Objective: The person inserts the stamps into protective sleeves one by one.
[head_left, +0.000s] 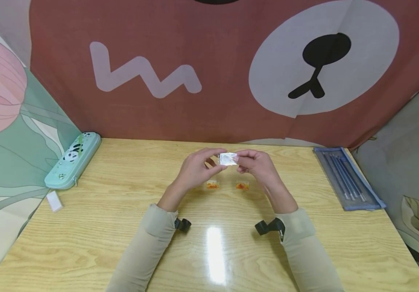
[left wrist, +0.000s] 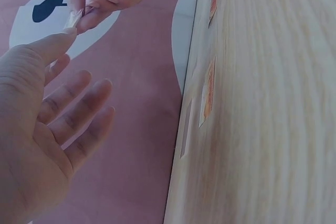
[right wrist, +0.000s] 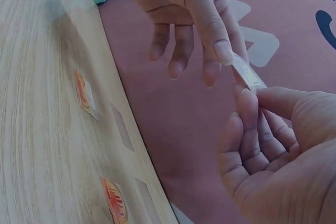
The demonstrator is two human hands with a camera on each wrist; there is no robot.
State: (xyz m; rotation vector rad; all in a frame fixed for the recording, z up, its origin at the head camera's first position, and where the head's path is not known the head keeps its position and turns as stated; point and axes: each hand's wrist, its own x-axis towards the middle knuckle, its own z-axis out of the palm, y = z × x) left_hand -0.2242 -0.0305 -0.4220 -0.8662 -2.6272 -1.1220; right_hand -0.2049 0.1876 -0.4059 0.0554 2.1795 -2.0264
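Observation:
Between the two hands, above the table (head_left: 114,227), is a small flat white packet (head_left: 227,158) with a shiny surface. My left hand (head_left: 198,167) pinches its left edge between thumb and forefinger, the other fingers spread loosely in the left wrist view. The opposite edge is pinched by my right hand (head_left: 257,165), whose remaining fingers curl beneath, as the right wrist view shows. Two small orange-printed packets lie on the tabletop just below the hands: one orange packet (head_left: 213,185) on the left, another orange packet (head_left: 242,185) on the right.
A mint pencil case (head_left: 73,160) with pandas lies at the far left, a small white block (head_left: 54,201) in front of it. On the right is a blue-edged mesh pouch (head_left: 348,178) holding several slim sticks. Behind the table hangs a red-brown printed cloth (head_left: 224,117).

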